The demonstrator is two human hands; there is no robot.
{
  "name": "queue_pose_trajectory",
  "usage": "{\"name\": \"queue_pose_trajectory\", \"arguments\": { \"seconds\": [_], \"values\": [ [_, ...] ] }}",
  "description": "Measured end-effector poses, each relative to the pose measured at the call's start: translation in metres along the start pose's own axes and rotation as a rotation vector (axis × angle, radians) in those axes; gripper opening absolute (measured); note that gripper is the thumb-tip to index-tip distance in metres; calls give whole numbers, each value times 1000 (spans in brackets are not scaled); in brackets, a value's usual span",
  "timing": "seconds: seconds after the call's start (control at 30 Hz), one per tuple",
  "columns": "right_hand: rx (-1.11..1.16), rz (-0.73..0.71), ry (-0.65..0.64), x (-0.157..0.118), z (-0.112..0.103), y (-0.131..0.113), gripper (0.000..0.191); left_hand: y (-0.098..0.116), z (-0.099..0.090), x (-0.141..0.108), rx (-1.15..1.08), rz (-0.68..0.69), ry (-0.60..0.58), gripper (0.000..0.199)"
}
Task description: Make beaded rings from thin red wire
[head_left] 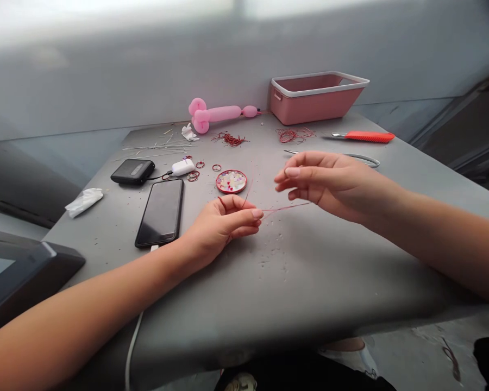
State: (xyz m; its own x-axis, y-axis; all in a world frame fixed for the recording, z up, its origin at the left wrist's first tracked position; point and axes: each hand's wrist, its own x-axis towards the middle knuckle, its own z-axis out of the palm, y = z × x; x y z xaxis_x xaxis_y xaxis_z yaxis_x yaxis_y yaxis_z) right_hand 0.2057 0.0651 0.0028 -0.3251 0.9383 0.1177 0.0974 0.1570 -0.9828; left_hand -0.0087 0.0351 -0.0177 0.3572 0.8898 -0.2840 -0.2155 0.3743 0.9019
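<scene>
My left hand (224,222) rests low over the grey table (330,271), thumb and fingertips pinched on a thin red string (283,207). One strand loops up from the fingers; others run right to the lower fingers of my right hand (330,182). That hand hovers higher, its fingers curled and thumb near the index finger; its exact hold on the string is partly hidden. Just beyond my left hand lies a round red dish (224,191) of pale and coloured beads. Metal tweezers (369,160) lie partly behind my right hand.
At the back are a pink basket (313,108), a pink balloon figure (224,113), red string bundles (231,139) and a red utility knife (369,137). A phone (161,212), black power bank (132,171), white earbud case (183,167) and small red rings (193,176) lie left.
</scene>
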Motion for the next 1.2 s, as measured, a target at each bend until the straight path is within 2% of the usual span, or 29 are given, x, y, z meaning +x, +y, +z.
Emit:
{"name": "queue_pose_trajectory", "arguments": {
  "seconds": [0.07, 0.13, 0.2, 0.23, 0.27, 0.33, 0.5, 0.63, 0.77, 0.87, 1.03, 1.2],
  "values": [
    [-229, -242, 147, -2, -1, 3, 15, 0, -2, 2, -44, 3, 11, 24],
    [-570, -632, 255, -5, 0, 7, 10, 0, -3, 3, -79, 7, 24, 23],
    [-900, -1034, 281, -9, 2, 12, 11, 0, -5, 4, -102, 7, 38, 22],
    [-1020, -1172, 280, -10, 2, 14, 15, 0, -5, 4, -109, 8, 41, 21],
    [-1104, -1250, 280, -11, 3, 16, 17, 0, -5, 4, -116, 9, 41, 20],
    [-1187, -1256, 289, -12, 4, 18, 17, 0, -4, 3, -132, 14, 34, 19],
    [-1224, -1118, 289, -9, 4, 19, 15, 0, 0, 0, -140, -8, 24, 19],
    [-1137, -1141, 272, -8, 4, 21, 18, -1, 0, -1, -129, -7, 30, 21],
    [-1107, -1077, 261, -8, 4, 22, 17, -1, -1, 0, -139, 1, 47, 22],
    [-1122, -1067, 250, -8, 5, 21, 12, 0, 0, 0, -144, -13, 30, 23],
    [-1152, -1130, 229, -6, 3, 21, 11, -2, 0, -1, -134, -14, 2, 23],
    [-1216, -1084, 191, -3, 2, 24, 12, -5, -1, -1, -67, 5, -34, 23]
  ]
}}
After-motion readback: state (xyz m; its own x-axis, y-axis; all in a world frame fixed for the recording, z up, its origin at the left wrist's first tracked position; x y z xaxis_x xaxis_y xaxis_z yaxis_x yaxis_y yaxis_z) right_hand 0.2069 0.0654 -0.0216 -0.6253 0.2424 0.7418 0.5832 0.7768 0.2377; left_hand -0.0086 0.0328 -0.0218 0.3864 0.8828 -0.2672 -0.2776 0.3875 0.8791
